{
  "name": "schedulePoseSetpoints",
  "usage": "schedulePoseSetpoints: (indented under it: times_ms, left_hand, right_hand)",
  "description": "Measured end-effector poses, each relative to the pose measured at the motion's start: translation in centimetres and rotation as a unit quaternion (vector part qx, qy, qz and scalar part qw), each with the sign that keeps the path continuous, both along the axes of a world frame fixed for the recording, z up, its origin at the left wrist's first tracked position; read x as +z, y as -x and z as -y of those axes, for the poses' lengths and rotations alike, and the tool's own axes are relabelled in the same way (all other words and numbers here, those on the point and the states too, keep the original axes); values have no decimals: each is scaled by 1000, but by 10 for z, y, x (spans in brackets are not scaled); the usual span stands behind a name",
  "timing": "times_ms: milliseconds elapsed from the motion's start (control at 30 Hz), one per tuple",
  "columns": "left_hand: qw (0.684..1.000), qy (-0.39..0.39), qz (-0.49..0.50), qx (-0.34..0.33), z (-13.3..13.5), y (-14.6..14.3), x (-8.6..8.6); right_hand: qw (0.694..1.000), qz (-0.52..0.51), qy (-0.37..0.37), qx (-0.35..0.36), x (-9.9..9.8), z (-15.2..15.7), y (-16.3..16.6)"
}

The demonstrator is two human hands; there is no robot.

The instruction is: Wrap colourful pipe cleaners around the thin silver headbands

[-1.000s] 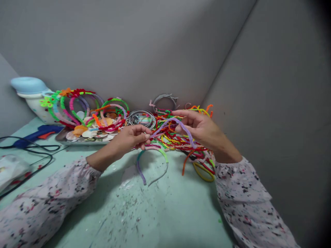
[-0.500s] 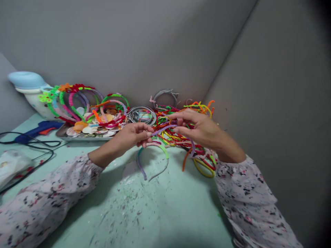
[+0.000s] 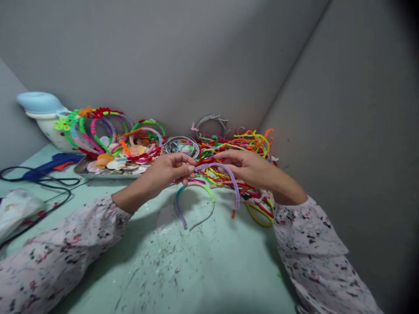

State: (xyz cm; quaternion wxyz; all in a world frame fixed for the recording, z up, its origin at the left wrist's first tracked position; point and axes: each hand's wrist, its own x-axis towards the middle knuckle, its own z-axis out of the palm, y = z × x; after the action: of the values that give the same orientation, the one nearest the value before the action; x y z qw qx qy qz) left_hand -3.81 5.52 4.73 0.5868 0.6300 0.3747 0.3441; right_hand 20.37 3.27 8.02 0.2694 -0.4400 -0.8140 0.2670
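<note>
My left hand (image 3: pixel 166 172) pinches one end of a lilac pipe cleaner (image 3: pixel 225 174) above the table. My right hand (image 3: pixel 253 168) grips the same pipe cleaner further along, and its free end hangs down. Below the hands lies a headband (image 3: pixel 193 205) partly wrapped in purple, teal, pink and green fuzz, its right side bare metal. Right behind the hands is a tangled heap of coloured pipe cleaners (image 3: pixel 242 144).
A tray (image 3: pixel 108 174) with wrapped headbands (image 3: pixel 98 128) and shell-like pieces stands at the back left, bare wire hoops (image 3: pixel 180 146) beside it. A blue glue gun (image 3: pixel 49 163) with black cord, a white-and-blue container (image 3: pixel 46 115) and a plastic bag (image 3: pixel 16 209) are at the left. Grey walls close the corner.
My right hand has dropped lower and nearer the left hand. The lilac pipe cleaner now arches between them, its loose end hanging straight down.
</note>
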Motion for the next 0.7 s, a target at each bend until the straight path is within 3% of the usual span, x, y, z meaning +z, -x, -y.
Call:
schedulePoseSetpoints:
  times_ms: [167, 533, 700]
  left_hand:
    - [1000, 1, -7, 6, -1, 1, -1]
    - [994, -4, -78, -71, 4, -2, 1]
    - [996, 44, -20, -78, 5, 0, 1]
  right_hand:
    - [995, -48, 63, 62, 2, 7, 10]
    - [995, -97, 2, -9, -3, 2, 10]
    - [995, -101, 17, 7, -7, 2, 12]
